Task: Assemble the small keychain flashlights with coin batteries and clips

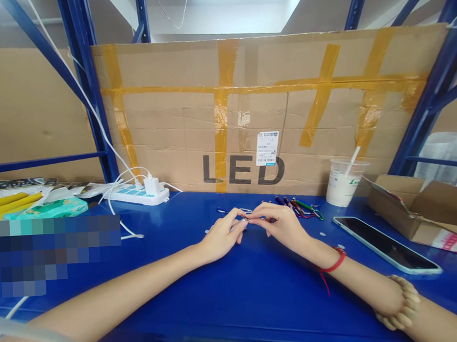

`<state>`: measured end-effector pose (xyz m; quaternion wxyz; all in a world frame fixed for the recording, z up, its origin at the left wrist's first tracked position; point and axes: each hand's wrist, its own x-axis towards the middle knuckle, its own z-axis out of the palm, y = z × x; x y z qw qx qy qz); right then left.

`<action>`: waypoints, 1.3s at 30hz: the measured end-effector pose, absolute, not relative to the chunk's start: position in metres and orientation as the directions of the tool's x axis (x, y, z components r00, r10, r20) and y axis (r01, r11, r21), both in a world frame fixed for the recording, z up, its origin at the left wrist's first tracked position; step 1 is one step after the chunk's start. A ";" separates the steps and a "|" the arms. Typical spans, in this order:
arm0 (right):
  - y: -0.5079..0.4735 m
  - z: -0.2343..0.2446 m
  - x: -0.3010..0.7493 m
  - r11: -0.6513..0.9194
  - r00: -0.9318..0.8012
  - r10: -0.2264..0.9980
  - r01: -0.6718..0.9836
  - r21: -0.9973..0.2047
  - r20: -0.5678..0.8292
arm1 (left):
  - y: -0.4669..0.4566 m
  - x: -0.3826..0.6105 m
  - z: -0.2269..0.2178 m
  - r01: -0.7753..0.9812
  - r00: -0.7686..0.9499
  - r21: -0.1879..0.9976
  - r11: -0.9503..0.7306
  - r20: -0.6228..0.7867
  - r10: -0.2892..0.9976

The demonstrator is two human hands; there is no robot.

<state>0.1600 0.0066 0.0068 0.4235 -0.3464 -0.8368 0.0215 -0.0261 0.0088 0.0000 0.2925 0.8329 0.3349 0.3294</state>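
Observation:
Both my hands rest on the blue shelf top (257,287) and meet at its middle. My left hand (224,235) and my right hand (279,224) pinch one small silvery item (246,221) between their fingertips; it is too small to name. Just beyond them lies a small metal clip-like piece (225,211). A bunch of coloured pen-like sticks (301,207) lies right of my right hand. A red string circles my right wrist, with a bead bracelet further up the forearm.
A phone (385,244) lies face up at right, near an open cardboard box (418,207). A plastic cup with a straw (344,183) stands behind it. A white power strip with charger (140,193) sits at back left. A taped cardboard sheet marked LED (248,114) closes the back.

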 end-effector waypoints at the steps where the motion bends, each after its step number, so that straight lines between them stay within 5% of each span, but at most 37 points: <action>1: 0.007 0.007 0.160 0.755 -0.401 0.602 0.567 -0.329 0.690 | 0.009 -0.026 0.000 0.365 0.559 0.709 -0.604 0.352 0.751; 14: 0.007 0.007 0.161 0.731 -0.401 0.645 0.570 -0.374 0.650 | 0.011 -0.027 -0.002 0.337 0.579 0.702 -0.628 0.371 0.726; 25: 0.008 0.008 0.163 0.643 -0.351 0.757 0.548 -0.535 0.550 | 0.010 -0.028 0.002 0.379 0.604 0.677 -0.631 0.335 0.723; 39: 0.002 0.012 0.158 0.527 -0.285 0.836 0.653 -0.543 0.469 | 0.008 -0.028 0.004 0.413 0.612 0.656 -0.633 0.315 0.726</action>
